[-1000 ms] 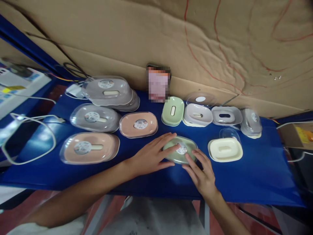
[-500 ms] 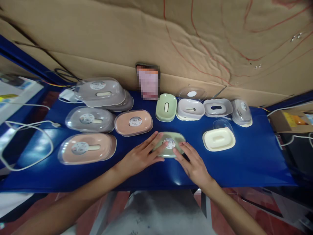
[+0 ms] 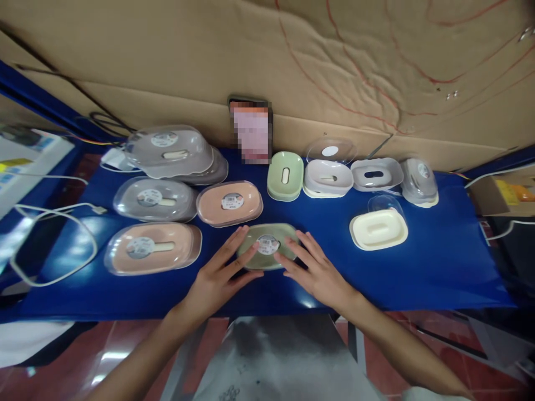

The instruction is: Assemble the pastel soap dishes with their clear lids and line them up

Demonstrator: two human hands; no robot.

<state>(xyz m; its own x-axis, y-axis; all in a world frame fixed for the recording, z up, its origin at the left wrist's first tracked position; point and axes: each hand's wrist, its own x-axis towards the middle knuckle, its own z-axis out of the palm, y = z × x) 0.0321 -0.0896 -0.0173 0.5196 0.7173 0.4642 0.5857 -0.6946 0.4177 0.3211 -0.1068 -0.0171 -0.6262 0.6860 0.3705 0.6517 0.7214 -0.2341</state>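
A green soap dish (image 3: 246, 259) with a clear lid and a round label lies flat on the blue table before me. My left hand (image 3: 221, 270) grips its left end, thumb along the near edge and spread fingers over the lid. At the right end my right hand (image 3: 315, 264) holds it likewise, fingertips on the lid beside the label. Part of the rim is hidden under my fingers. Closest on the left are a lidded pink soap dish (image 3: 209, 203) and another pink one (image 3: 167, 259). A cream soap dish (image 3: 378, 229) lies to the right, a clear lid behind it.
Grey lidded dishes (image 3: 184, 159) are stacked at the back left. Along the back stand an open green dish (image 3: 285, 186), a pale lilac one (image 3: 330, 181), grey ones (image 3: 376, 182) and a phone (image 3: 251, 133) against the cardboard. A white cable (image 3: 94, 245) loops at left.
Both hands have slid the green soap dish a little to the left along the table. The view has shifted slightly; the other dishes stay put.
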